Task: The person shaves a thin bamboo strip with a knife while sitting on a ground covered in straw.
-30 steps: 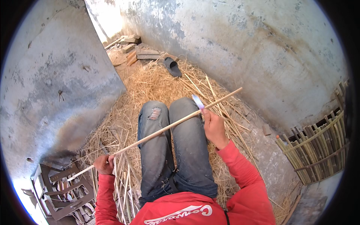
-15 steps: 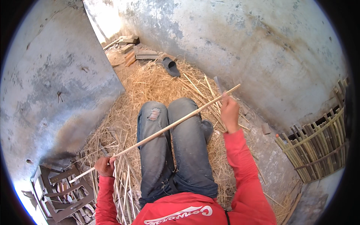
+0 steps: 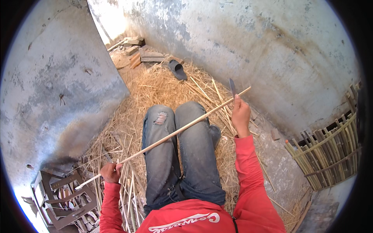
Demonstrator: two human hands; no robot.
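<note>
Stick [image 3: 167,137] slants over the knees [image 3: 190,116], knife [image 3: 232,86] near its upper end

From where I stand, the wall [image 3: 252,46] fills the upper right of the frame and straw [image 3: 159,83] spreads below it, around the person's legs.

At the right edge is a slatted bamboo bin, or perhaps a panel [image 3: 330,153]; I can't see what it holds. At lower left, pale scraps [image 3: 83,223] show between the bars of a dark frame [image 3: 75,214].

The stick runs from lower left to upper right. The left hand's [image 3: 111,173] grip is closed round its lower part, a short end poking out over the frame. The right hand [image 3: 241,116] is near the upper end, a short tip past it, so most of the stick lies to its lower left. That grip holds the knife, blade pointing up, crosswise to the stick. Whether the edge touches wood, I can't tell.
</note>
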